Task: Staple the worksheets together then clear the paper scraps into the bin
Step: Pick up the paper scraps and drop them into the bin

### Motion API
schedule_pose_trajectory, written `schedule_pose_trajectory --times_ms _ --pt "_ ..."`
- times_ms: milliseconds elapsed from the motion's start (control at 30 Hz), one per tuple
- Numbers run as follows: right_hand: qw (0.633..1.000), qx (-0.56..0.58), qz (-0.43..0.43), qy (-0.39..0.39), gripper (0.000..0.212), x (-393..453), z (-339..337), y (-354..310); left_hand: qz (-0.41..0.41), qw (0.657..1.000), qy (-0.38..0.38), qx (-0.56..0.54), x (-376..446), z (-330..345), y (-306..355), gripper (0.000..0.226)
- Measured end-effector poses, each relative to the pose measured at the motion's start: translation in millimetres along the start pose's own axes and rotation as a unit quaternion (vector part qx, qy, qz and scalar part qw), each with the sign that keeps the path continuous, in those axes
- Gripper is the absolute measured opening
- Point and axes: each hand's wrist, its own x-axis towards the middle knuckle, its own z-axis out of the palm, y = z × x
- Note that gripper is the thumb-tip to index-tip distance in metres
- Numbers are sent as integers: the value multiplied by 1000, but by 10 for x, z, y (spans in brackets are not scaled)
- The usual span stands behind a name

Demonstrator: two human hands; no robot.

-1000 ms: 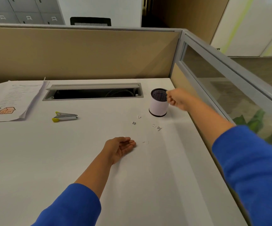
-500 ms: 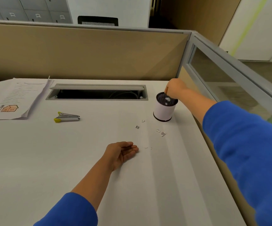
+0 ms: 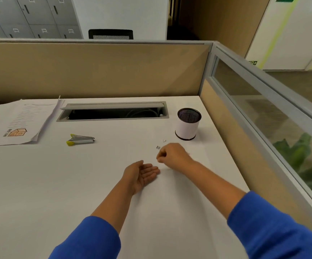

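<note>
Left hand (image 3: 144, 173) palm-up, fingers relaxed, holding nothing. Right hand (image 3: 172, 156) curled, fingertips pinched together — contents can't be seen. Scraps (image 3: 158, 147) just beyond it; bin (image 3: 187, 128) farther — worksheets (image 3: 18, 122) far left.

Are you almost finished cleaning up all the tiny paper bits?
Nearly. The white worksheets lie stacked at the desk's far left, with the silver-and-yellow stapler put down beside them, so stapling looks done. The right hand is down among the scraps, fingers curled as if pinching one; the left hand rests palm up. A few small white paper scraps remain near the black mesh bin.
</note>
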Motion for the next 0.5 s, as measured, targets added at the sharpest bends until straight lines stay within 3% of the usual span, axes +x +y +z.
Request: schedule_pose_trajectory --times_ms 133,300,433,500 --pt "997 40 49 50 18 -89 66 201 24 999 7 43 -36 25 -26 6" --pt "986 15 114 120 21 -65 -136 572 38 996 34 72 -53 85 -46 15" --pt "983 -21 157 95 34 -1 -207 745 21 997 40 62 -34 105 -12 15" --pt "988 -27 133 80 43 19 -167 762 21 997 46 54 -7 129 8 15"
